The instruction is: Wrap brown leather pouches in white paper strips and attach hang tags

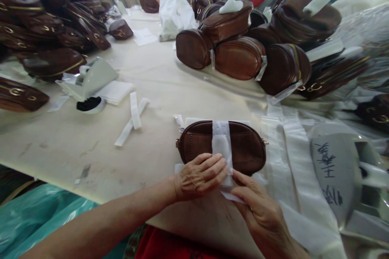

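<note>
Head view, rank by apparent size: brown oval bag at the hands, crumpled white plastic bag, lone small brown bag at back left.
1. Brown oval bag
2. White plastic bag
3. Small brown bag
The last two lie farther off, so true sizes are unsure.

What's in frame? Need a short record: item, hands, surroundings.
item: dark brown bag, small gold-tone hardware at both ends
wrap: white strip across the bag's middle
left hand: fingers laid on the strip's lower part
right hand: fingers at the strip's lower end; exact grip unclear
left of item: loose strips, overlapping on the table
right of item: translucent sheets; grey object with black handwriting
beyond: brown bags grouped together; white plastic bag
</note>
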A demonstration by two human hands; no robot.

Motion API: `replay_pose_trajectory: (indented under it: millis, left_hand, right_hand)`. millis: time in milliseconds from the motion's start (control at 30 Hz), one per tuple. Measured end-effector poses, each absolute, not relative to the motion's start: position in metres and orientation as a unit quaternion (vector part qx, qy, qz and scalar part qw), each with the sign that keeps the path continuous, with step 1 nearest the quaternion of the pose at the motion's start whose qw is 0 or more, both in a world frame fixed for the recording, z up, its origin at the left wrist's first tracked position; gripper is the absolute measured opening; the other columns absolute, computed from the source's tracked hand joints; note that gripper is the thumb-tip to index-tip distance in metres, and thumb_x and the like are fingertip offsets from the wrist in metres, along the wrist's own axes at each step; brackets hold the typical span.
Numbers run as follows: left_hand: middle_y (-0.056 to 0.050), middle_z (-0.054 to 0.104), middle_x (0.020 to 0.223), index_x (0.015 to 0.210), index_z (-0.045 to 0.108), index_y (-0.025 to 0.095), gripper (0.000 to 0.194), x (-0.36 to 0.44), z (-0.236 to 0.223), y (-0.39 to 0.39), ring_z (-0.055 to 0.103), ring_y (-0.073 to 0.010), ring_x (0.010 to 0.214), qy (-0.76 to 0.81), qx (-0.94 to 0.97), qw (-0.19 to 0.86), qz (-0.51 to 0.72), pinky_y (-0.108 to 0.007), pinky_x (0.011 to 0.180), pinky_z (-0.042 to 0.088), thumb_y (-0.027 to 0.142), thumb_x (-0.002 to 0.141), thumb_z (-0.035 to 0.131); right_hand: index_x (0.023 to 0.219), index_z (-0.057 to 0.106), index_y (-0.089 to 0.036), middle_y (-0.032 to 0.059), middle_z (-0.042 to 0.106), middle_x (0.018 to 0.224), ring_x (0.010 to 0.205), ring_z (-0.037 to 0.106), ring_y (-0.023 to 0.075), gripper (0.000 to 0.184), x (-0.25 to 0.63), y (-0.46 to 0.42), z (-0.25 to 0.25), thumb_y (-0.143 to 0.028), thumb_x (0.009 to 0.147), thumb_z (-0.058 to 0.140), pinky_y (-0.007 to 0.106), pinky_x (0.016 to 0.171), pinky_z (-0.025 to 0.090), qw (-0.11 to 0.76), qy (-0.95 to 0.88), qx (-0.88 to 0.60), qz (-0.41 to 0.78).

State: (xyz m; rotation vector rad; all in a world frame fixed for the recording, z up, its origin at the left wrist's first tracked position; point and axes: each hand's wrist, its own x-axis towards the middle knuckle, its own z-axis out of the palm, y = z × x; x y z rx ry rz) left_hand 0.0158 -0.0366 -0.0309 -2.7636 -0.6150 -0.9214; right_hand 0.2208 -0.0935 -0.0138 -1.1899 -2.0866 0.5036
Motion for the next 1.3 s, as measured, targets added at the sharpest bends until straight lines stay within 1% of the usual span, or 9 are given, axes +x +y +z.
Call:
replay_pose_trajectory:
  millis: [167, 333, 467, 533, 667, 767, 867, 967, 1300]
  left_hand:
    - [-0.010, 0.063, 0.116, 0.114, 0.056, 0.008, 0.029, 0.015, -0.030, -0.039, 0.052, -0.0223, 0.119, -0.218, -0.921, 0.103, -0.305, -0.038, 0.097, 0.042, 0.014, 0.095, 0.035]
    - [-0.012, 0.063, 0.116, 0.115, 0.056, 0.007, 0.029, 0.017, -0.030, -0.037, 0.053, -0.0228, 0.117, -0.207, -0.926, 0.117, -0.293, -0.037, 0.099, 0.043, 0.012, 0.093, 0.037]
    - [-0.012, 0.062, 0.116, 0.115, 0.056, 0.006, 0.029, 0.017, -0.031, -0.036, 0.052, -0.0236, 0.118, -0.206, -0.927, 0.107, -0.294, -0.036, 0.099, 0.044, 0.013, 0.093, 0.038]
    - [-0.013, 0.062, 0.115, 0.115, 0.055, 0.005, 0.028, 0.017, -0.031, -0.036, 0.053, -0.0246, 0.118, -0.204, -0.927, 0.095, -0.300, -0.036, 0.099, 0.045, 0.013, 0.093, 0.040]
    - [-0.015, 0.060, 0.118, 0.117, 0.053, 0.004, 0.029, 0.017, -0.032, -0.036, 0.049, -0.0249, 0.122, -0.206, -0.930, 0.078, -0.295, -0.036, 0.101, 0.044, 0.014, 0.093, 0.039]
    - [-0.017, 0.059, 0.119, 0.118, 0.051, 0.004, 0.029, 0.017, -0.034, -0.036, 0.047, -0.0246, 0.125, -0.210, -0.931, 0.069, -0.292, -0.035, 0.101, 0.044, 0.015, 0.094, 0.039]
    - [-0.017, 0.060, 0.117, 0.116, 0.052, 0.005, 0.028, 0.016, -0.035, -0.036, 0.046, -0.0249, 0.125, -0.213, -0.928, 0.066, -0.300, -0.035, 0.098, 0.046, 0.015, 0.094, 0.038]
    - [-0.015, 0.062, 0.113, 0.112, 0.054, 0.005, 0.027, 0.015, -0.035, -0.035, 0.048, -0.0252, 0.123, -0.216, -0.920, 0.064, -0.322, -0.034, 0.097, 0.047, 0.014, 0.094, 0.037]
    - [-0.014, 0.062, 0.110, 0.112, 0.055, 0.004, 0.026, 0.012, -0.035, -0.036, 0.052, -0.0245, 0.118, -0.189, -0.924, 0.070, -0.325, -0.035, 0.098, 0.047, 0.013, 0.092, 0.041]
  right_hand:
    - [0.086, 0.066, -0.020, 0.0102, 0.067, 0.110, 0.101, 0.065, 0.0177, 0.017, 0.218, -0.093, -0.015, -0.013, 0.084, 0.051, 0.025, 0.083, 0.055, 0.335, -0.807, -0.440, 0.206]
    - [0.084, 0.065, -0.019, 0.0097, 0.069, 0.104, 0.094, 0.067, 0.0168, 0.016, 0.221, -0.088, -0.010, -0.012, 0.085, 0.050, 0.025, 0.080, 0.056, 0.344, -0.796, -0.460, 0.192]
    - [0.088, 0.066, -0.018, 0.0127, 0.067, 0.107, 0.093, 0.066, 0.0180, 0.022, 0.219, -0.089, -0.007, -0.007, 0.084, 0.047, 0.027, 0.078, 0.056, 0.371, -0.811, -0.440, 0.103]
    - [0.091, 0.066, -0.016, 0.0133, 0.068, 0.104, 0.091, 0.066, 0.0182, 0.024, 0.218, -0.092, -0.009, -0.004, 0.082, 0.048, 0.028, 0.078, 0.056, 0.383, -0.825, -0.410, 0.060]
    - [0.094, 0.066, -0.011, 0.0124, 0.070, 0.098, 0.088, 0.064, 0.0188, 0.028, 0.215, -0.096, -0.015, 0.002, 0.082, 0.044, 0.031, 0.075, 0.054, 0.349, -0.879, -0.319, 0.060]
    - [0.091, 0.066, -0.010, 0.0131, 0.070, 0.100, 0.083, 0.065, 0.0177, 0.026, 0.211, -0.097, -0.020, 0.001, 0.083, 0.045, 0.029, 0.071, 0.054, 0.338, -0.882, -0.319, 0.076]
    - [0.091, 0.066, -0.010, 0.0141, 0.070, 0.098, 0.085, 0.066, 0.0174, 0.022, 0.206, -0.095, -0.024, -0.003, 0.085, 0.046, 0.027, 0.074, 0.056, 0.365, -0.862, -0.341, 0.086]
    - [0.093, 0.066, -0.009, 0.0151, 0.070, 0.098, 0.093, 0.067, 0.0183, 0.024, 0.206, -0.095, -0.025, -0.002, 0.085, 0.045, 0.026, 0.081, 0.056, 0.387, -0.851, -0.346, 0.076]
    - [0.099, 0.066, -0.009, 0.0163, 0.071, 0.100, 0.098, 0.067, 0.0185, 0.029, 0.219, -0.099, -0.030, 0.001, 0.082, 0.045, 0.025, 0.086, 0.055, 0.390, -0.850, -0.345, 0.081]
